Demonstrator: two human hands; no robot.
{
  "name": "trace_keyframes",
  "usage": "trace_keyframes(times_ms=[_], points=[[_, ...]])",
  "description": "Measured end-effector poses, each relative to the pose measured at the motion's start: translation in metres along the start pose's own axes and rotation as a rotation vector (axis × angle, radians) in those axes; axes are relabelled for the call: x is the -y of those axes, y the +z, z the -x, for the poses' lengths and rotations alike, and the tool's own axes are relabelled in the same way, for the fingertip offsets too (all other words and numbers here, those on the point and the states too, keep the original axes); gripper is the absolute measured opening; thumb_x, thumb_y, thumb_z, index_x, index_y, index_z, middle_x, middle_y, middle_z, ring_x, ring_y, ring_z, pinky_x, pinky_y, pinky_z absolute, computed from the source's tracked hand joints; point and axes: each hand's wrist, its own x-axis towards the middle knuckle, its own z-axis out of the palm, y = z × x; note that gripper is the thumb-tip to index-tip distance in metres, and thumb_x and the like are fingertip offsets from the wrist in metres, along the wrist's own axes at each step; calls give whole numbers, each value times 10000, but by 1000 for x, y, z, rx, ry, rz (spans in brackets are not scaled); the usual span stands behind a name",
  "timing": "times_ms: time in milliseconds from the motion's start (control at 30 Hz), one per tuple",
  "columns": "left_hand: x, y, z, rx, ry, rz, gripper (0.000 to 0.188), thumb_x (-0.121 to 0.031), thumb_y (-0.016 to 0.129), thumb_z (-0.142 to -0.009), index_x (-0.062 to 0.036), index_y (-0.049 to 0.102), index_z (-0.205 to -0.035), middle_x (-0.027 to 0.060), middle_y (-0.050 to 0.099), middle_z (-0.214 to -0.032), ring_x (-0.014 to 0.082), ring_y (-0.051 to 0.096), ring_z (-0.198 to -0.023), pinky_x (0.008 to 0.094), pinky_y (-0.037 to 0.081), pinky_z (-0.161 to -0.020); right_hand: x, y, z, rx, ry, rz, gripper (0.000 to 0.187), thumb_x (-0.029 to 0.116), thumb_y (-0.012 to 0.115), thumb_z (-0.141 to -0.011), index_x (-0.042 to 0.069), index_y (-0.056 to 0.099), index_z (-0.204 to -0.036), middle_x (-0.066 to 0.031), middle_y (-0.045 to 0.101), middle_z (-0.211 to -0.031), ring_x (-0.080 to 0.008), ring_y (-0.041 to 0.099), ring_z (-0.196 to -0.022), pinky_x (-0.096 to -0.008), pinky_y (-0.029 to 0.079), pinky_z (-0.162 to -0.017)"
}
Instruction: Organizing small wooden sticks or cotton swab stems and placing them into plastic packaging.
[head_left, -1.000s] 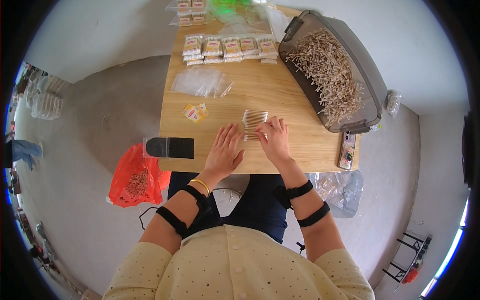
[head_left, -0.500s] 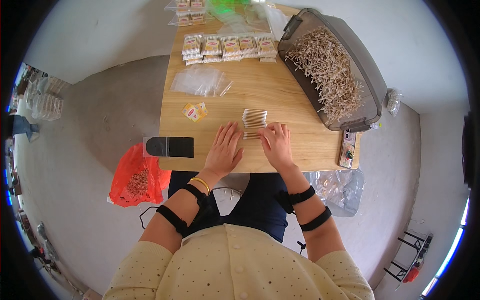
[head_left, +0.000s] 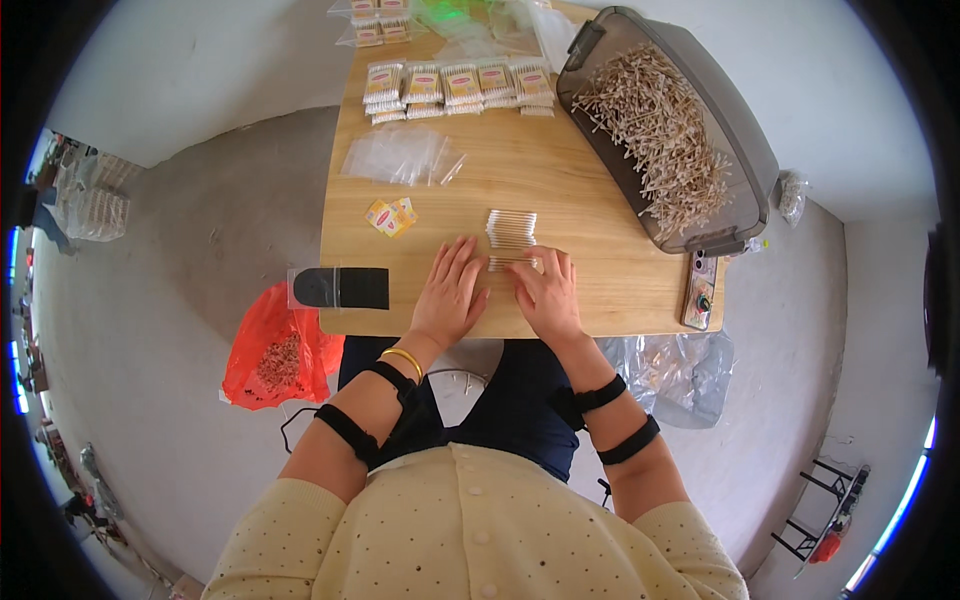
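Cotton swabs lie side by side in a neat row (head_left: 512, 228) near the middle of the table, their sticks running left to right. Just nearer to me is a smaller group of cotton swabs (head_left: 500, 263). My right hand (head_left: 550, 295) has its bent fingertips on the right part of this small group, hiding some of the sticks. Flat on the tabletop, fingers stretched out, my left hand (head_left: 452, 295) rests beside the left ends of the swabs and holds nothing. Beyond it are a few yellow and white printed cards (head_left: 390, 217).
A grey bin (head_left: 745, 130) of loose swabs leans at the far right. Packed swab bags (head_left: 460, 85) stand at the back, before them clear bags (head_left: 400, 155). A black pad (head_left: 345, 288) overhangs the left edge; a phone (head_left: 700, 290) lies right. A red bag (head_left: 270, 350) sits below.
My right fingertips have shifted slightly left over the small group of swabs. My left hand stays flat in its place. The whole view has tilted a little.
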Motion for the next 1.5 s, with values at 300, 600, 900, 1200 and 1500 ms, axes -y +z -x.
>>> trace_keyframes(times_ms=[300, 600, 900, 1200, 1500], points=[[0, -1, 0, 1, 1, 4, 469, -245, 603, -960, -34, 502, -1366, 222, 406, -1560, 388, 345, -1485, 524, 238, -1264, -2, 1, -7, -1, 10, 10, 266, 82, 717, -821, 158, 728, -1075, -76, 564, -1237, -330, 521, -1168, -464, 441, -960], [-1, -1, -1, 1, 2, 13, 464, -239, 594, -967, -37, 494, -1373, 225, 403, -1561, 390, 339, -1488, 522, 226, -1268, -5, 3, -29, -33, 23, 26, 218, 85, 718, -832, 161, 732, -1036, -69, 566, -1202, -317, 523, -1162, -456, 433, -958], [-1, -3, -1, 22, -4, 7, 474, -248, 582, -975, -38, 491, -1390, 221, 388, -1574, 380, 321, -1501, 509, 212, -1275, -7, 7, -30, -38, 29, -13, 152, 67, 699, -829, 145, 700, -959, -63, 563, -1140, -310, 527, -1124, -455, 433, -919], [-2, -5, -1, 25, -12, 27, 485, -231, 585, -970, -54, 476, -1408, 212, 386, -1576, 387, 313, -1503, 515, 204, -1274, -12, 13, -41, -44, 11, 12, 177, 56, 688, -831, 148, 696, -982, -72, 562, -1130, -314, 531, -1114, -463, 429, -926], [-2, -5, -2, 33, -15, 10, 463, -263, 558, -989, -34, 501, -1387, 217, 393, -1573, 373, 316, -1505, 505, 202, -1277, -8, 11, -45, -73, 23, 12, 148, 40, 683, -828, 140, 699, -936, -75, 566, -1114, -313, 531, -1100, -454, 424, -931]])
